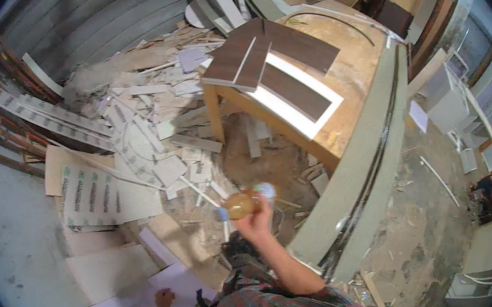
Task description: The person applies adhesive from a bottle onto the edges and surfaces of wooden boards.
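My right hand [255,220] is wrapped round a clear bottle [240,205] with yellowish-brown contents. The bottle lies tilted on its side, its blue cap toward the lower left and a pale, bluish end at the upper right. It is held in the air in front of the table. Low in the view, my left hand [164,298] hangs with its fingers curled in and nothing visible in them. Behind it are pale lilac panels [182,289].
Ahead stands a wooden table [353,62] with dark brown boards [238,61] and a white-edged panel [292,95]. A long green-grey strip [374,144] runs along its right side. Board offcuts [157,137] litter the floor at left; a white stick [440,180] lies at right.
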`<state>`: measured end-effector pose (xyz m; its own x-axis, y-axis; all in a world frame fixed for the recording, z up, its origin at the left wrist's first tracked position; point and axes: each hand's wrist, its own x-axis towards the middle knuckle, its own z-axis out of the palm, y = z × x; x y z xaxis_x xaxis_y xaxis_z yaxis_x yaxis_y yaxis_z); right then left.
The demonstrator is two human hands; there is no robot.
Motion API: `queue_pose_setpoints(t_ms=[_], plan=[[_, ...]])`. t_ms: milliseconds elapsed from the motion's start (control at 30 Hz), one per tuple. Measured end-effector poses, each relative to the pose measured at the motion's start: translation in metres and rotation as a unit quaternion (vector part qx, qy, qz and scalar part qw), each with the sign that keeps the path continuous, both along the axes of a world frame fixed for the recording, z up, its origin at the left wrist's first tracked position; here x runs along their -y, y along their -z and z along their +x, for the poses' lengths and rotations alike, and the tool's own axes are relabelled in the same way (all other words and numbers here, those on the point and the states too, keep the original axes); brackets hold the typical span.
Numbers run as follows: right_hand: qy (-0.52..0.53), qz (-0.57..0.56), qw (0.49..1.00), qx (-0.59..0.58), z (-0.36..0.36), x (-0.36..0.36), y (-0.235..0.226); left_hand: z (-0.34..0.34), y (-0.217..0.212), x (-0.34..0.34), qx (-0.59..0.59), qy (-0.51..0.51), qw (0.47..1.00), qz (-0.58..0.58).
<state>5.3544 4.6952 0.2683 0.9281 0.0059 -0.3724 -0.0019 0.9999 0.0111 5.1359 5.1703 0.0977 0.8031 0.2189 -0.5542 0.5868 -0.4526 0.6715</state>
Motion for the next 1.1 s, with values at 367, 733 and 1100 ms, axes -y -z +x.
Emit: queue_pose_setpoints(t_ms=[367, 733, 1100], plan=[[0.062, -0.051, 0.987, -0.136, -0.019, 0.0, 0.029, 0.122, -0.015, 0.03, 0.083, -0.075, 0.99, -0.087], [-0.096, -0.08, 0.99, -0.064, 0.144, -0.083, 0.002, 0.108, 0.074, 0.038, -0.2, -0.096, 0.975, -0.012], [-0.177, -0.146, 0.949, -0.215, 0.331, -0.226, 0.018, 0.329, 0.072, -0.096, -0.139, -0.206, 0.964, -0.098]])
